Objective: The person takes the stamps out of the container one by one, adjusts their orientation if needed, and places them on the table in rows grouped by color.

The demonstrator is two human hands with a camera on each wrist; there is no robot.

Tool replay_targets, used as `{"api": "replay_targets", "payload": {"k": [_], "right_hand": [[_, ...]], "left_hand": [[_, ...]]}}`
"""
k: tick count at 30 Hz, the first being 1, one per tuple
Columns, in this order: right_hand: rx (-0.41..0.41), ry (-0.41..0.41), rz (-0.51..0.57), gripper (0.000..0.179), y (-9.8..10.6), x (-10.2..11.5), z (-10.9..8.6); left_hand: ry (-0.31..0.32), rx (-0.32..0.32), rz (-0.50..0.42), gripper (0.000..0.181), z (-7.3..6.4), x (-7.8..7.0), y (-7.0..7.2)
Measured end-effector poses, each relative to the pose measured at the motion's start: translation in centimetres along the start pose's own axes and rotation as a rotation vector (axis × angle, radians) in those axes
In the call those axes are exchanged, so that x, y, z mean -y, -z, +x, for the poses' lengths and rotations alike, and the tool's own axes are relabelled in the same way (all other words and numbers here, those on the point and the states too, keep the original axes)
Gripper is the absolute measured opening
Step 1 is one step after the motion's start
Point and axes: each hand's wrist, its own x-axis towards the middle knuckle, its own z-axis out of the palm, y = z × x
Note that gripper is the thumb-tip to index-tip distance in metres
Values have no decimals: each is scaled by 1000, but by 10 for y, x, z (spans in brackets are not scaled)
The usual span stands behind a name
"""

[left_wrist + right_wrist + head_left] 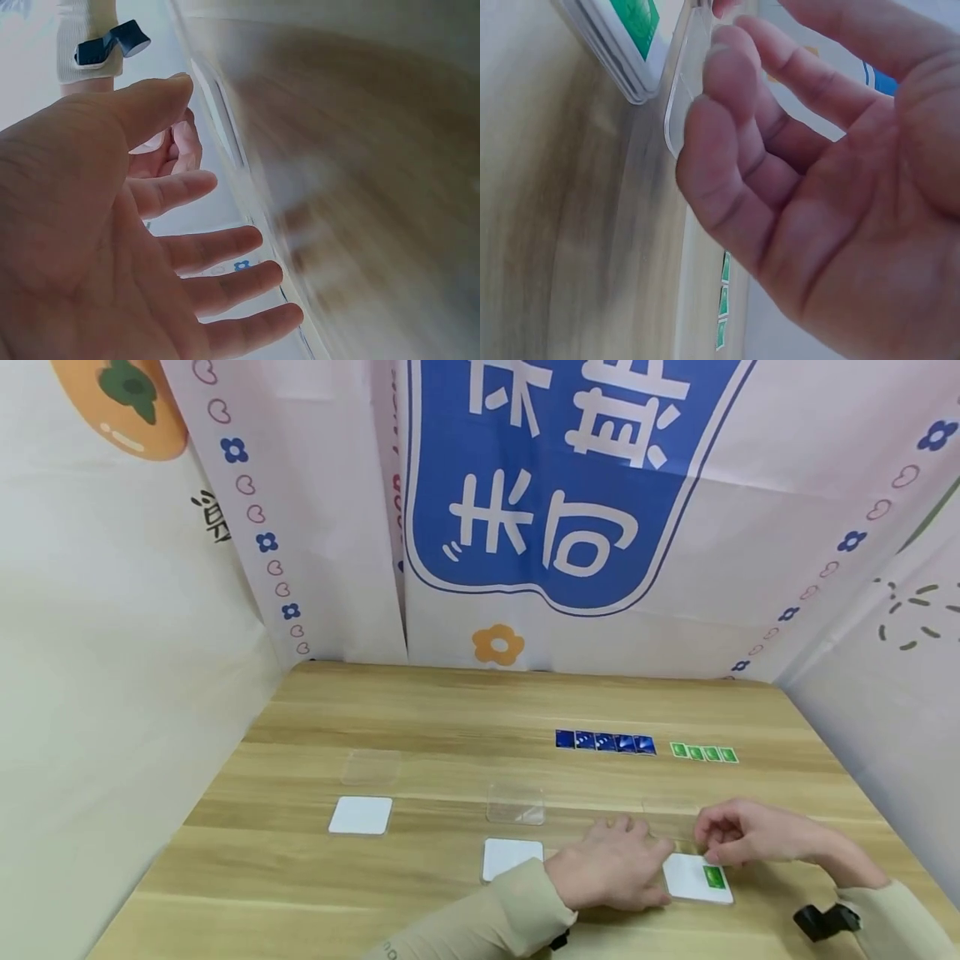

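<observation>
A white rounded rectangular tile [684, 878] lies flat at the right front of the table, with a small green card [714, 877] on its right part. My left hand [615, 864] is beside the tile's left edge, its fingers spread and nearly straight in the left wrist view. Over the tile's upper right corner hovers my right hand [757, 835], fingers loosely curled with nothing visible between them. In the right wrist view the green card [637, 26] shows on the tile. Just behind the tile lies a clear plate [682, 97], partly covered by the right hand.
Two more white tiles [361, 815] [512, 857] lie to the left, each with a clear plate [371, 767] [515, 804] behind it. Farther back are a row of several dark blue cards [605, 742] and a row of several green cards [703, 752]. Printed cloth [337, 527] surrounds the table.
</observation>
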Motion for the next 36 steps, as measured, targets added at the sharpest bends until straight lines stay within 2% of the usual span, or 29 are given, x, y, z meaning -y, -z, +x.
{"api": "replay_targets", "payload": {"k": [7, 25, 29, 36], "right_hand": [[1, -13, -35, 10, -3, 2, -1], [-25, -92, -149, 6, -11, 2, 1], [-57, -131, -222, 10, -14, 4, 3], [-111, -257, -333, 17, -20, 13, 5]], "left_hand": [[10, 13, -24, 52, 3, -2, 0], [105, 63, 22, 46, 7, -8, -3], [134, 70, 36, 46, 9, -12, -3], [180, 104, 73, 49, 13, -20, 0]]}}
